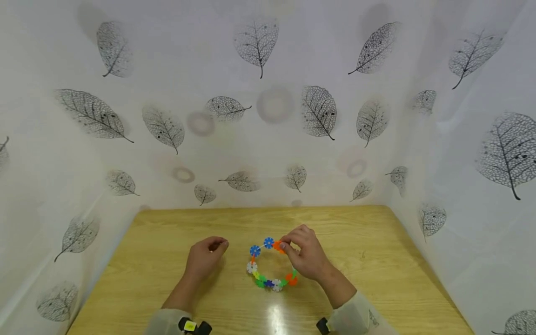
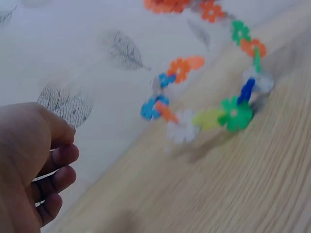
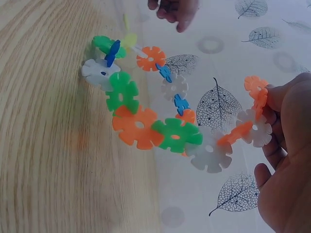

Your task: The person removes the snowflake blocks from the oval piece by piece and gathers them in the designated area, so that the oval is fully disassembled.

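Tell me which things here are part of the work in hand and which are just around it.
In the work:
- ring of snowflake pieces, pinched by the right hand at its far side
- left hand, fingers loosely curled, holding nothing, beside the ring

Just around:
- wooden table
- leaf-print sheet behind and at both sides

I see a light wooden table boxed in on three sides by white sheeting printed with grey skeleton leaves and faint rings. A bright glare of overhead light sits on the tabletop's near edge.
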`<state>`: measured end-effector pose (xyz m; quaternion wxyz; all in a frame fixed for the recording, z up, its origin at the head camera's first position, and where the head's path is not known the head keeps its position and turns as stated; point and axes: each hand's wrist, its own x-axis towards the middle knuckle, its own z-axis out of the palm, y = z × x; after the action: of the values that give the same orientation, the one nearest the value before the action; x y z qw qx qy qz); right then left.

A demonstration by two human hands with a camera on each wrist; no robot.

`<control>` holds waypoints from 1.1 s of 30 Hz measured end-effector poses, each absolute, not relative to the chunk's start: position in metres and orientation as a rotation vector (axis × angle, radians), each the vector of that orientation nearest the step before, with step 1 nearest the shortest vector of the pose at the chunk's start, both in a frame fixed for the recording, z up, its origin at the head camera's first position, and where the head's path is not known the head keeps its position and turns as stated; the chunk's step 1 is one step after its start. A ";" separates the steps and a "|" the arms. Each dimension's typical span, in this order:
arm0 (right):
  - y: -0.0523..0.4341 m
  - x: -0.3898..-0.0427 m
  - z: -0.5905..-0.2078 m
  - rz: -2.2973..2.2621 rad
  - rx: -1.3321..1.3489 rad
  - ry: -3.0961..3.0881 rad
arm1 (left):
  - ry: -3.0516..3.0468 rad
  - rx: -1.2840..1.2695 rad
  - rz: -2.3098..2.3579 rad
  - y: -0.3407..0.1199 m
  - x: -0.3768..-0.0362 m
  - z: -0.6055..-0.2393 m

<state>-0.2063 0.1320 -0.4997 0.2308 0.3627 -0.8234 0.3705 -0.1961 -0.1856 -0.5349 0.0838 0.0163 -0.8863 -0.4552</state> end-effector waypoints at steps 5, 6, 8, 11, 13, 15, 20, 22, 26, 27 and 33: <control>0.131 -0.206 -0.498 1.014 1.012 -2.267 | -2.603 -0.126 -1.482 -0.163 -0.191 -0.525; 0.131 -0.206 -0.497 1.015 1.011 -2.272 | -2.595 -0.150 -1.517 -0.159 -0.189 -0.524; 0.130 -0.206 -0.497 1.018 1.009 -2.272 | -2.579 -0.218 -1.581 -0.150 -0.187 -0.521; 0.129 -0.205 -0.497 1.025 1.016 -2.261 | -2.557 -0.316 -1.666 -0.138 -0.183 -0.516; 0.127 -0.205 -0.497 1.024 1.030 -2.242 | -2.544 -0.393 -1.695 -0.131 -0.181 -0.514; 0.125 -0.205 -0.498 1.023 1.047 -2.232 | -2.527 -0.454 -1.720 -0.125 -0.181 -0.513; 0.123 -0.205 -0.499 1.040 1.064 -2.233 | -2.467 -0.520 -1.814 -0.113 -0.181 -0.513; 0.122 -0.206 -0.499 1.047 1.068 -2.233 | -2.455 -0.517 -1.830 -0.109 -0.182 -0.513; 0.121 -0.206 -0.500 1.048 1.076 -2.225 | -2.467 -0.505 -1.789 -0.105 -0.182 -0.512; 0.121 -0.206 -0.500 1.049 1.073 -2.224 | -2.473 -0.501 -1.782 -0.105 -0.183 -0.512; 0.125 -0.203 -0.503 1.088 1.020 -2.319 | -2.496 -0.473 -1.777 -0.107 -0.182 -0.513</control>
<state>-0.2029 0.1247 -0.5030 0.1913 0.3631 -0.8256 0.3873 -0.1821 -0.1069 -0.5132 0.0206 -0.1524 -0.8049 -0.5731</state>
